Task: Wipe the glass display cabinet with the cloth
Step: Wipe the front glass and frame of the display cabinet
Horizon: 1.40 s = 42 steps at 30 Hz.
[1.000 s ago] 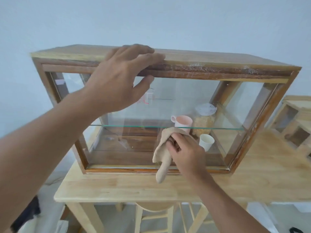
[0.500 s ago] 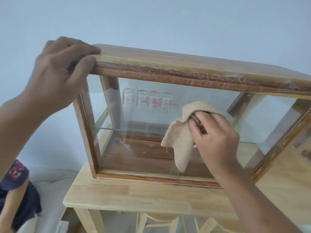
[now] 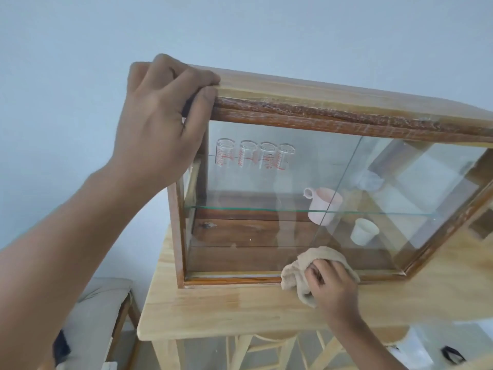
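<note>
The cabinet [image 3: 333, 188], a wooden frame with glass panes, stands on a pale wooden tabletop [image 3: 213, 308] against a plain bluish wall [image 3: 240, 30]. The left hand [image 3: 162, 116] grips its upper left corner, fingers [image 3: 186, 76] curled over the top board and thumb pressed on the dark front rail, so the hand is clamped on the frame. The right hand [image 3: 330, 281] is low at the front, near the middle of the bottom rail, its fingers closed around a bunched beige cloth [image 3: 301, 273]. The cloth is pressed against the lower edge of the front glass and the bottom rail, with a fold hanging down onto the tabletop just in front. Behind the glass, four clear beakers [image 3: 254, 156] with red markings stand in a row at the upper left; what carries them is hard to tell. A pink mug [image 3: 324, 204] sits behind the glass shelf [image 3: 240, 208] line near the centre, and a small white cup [image 3: 364, 231] lies tilted lower down to its right. Something pale and crumpled shows above the mug, too blurred by reflections to name. A wooden stool [image 3: 274, 340] is partly visible under the tabletop, and a cushioned seat [image 3: 98, 311] stands to the left, lower down.
</note>
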Available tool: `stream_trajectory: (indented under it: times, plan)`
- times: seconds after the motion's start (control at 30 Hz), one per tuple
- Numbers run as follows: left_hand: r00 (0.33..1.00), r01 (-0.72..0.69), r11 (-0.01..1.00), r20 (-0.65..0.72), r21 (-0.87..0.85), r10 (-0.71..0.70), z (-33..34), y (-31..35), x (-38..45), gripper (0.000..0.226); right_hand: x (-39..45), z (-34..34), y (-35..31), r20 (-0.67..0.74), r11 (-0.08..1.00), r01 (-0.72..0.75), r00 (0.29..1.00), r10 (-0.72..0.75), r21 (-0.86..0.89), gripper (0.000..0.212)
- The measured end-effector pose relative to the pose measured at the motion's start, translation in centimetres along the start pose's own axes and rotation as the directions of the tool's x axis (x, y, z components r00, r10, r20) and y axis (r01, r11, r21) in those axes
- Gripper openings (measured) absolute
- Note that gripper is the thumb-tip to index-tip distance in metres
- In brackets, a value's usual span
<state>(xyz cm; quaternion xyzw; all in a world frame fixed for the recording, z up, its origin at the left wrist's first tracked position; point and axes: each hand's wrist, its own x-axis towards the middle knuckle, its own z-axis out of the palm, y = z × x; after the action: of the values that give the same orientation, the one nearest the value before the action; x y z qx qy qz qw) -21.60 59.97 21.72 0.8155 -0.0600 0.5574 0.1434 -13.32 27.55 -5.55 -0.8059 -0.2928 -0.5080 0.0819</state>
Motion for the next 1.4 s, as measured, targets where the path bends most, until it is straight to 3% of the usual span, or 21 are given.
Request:
stream_trajectory:
  times: [0.07,0.1,0.27,0.43,0.73,0.97,1.2,1.4]
  plan:
    - [1.0,0.002,1.0,0.014,0.001,-0.002,0.0,-0.3,0.1,0.032,-0.3,0.2,-1.0,0.011,0.96,-0.241,0.97,0.242,0.145,0.023]
    - [1.0,0.007,1.0,0.017,0.002,-0.007,0.0,-0.4,0.1,0.032,-0.6,0.2,-1.4,0.024,0.939,-0.295,0.955,0.295,0.175,0.026]
    - [1.0,0.013,1.0,0.01,0.008,-0.013,-0.1,0.0,-0.1,0.031,-1.1,-0.5,-2.4,0.125,0.911,-0.324,0.945,0.301,0.255,0.025]
    - [0.998,0.018,0.999,0.059,0.034,-0.02,-0.4,-0.1,0.1,0.032,6.0,-3.2,-2.0,-0.011,0.893,-0.348,0.93,0.366,0.287,0.017]
    - [0.992,0.087,0.995,0.085,0.038,-0.09,-0.9,1.3,0.1,0.033,21.3,-9.9,0.8,-0.242,0.907,-0.183,0.927,0.288,0.379,0.009]
    - [0.979,0.162,0.984,0.111,0.072,-0.169,-1.4,2.5,0.3,0.034,19.9,-8.5,1.5,-0.295,0.925,-0.127,0.924,0.241,0.359,0.011]
    - [0.957,0.245,0.964,0.132,0.102,-0.257,-1.5,3.2,0.3,0.035,13.2,-4.8,-0.2,-0.242,0.968,0.043,0.97,0.019,0.248,0.031]
    - [0.948,0.263,0.962,0.166,0.075,-0.272,-1.5,3.1,0.2,0.033,15.0,-5.2,-1.5,-0.248,0.954,0.005,0.966,0.073,0.3,0.032]
